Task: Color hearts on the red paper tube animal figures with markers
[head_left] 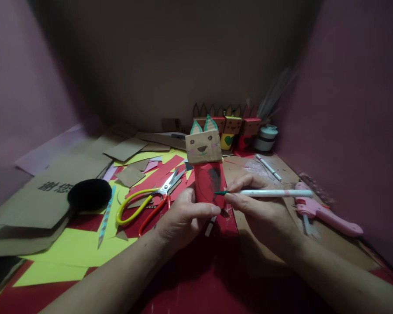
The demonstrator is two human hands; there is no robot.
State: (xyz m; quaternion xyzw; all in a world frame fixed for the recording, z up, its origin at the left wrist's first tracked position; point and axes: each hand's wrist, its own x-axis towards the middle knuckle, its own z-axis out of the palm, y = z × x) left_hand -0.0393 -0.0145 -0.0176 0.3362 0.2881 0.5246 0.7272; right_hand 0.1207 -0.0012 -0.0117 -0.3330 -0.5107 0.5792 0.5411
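In the middle of the head view stands a cardboard cat figure (203, 147) with green-edged ears, a drawn face and a red body. My left hand (186, 213) is closed around the lower part of that red body. A heart outline on the body is partly filled in dark. Between the fingers of my right hand (258, 205) is a white marker (271, 193), its green tip touching or very near the heart's lower right edge. Left of my left hand lie open scissors (163, 189) with one yellow and one red handle.
Yellow and red paper, cardboard pieces (126, 148), a pencil (106, 216) and a black round object (90, 195) lie left. Similar cat figures (232, 124) and a grey-blue jar (266, 138) stand behind. To the right are another marker (268, 167) and a pink glue gun (327, 213).
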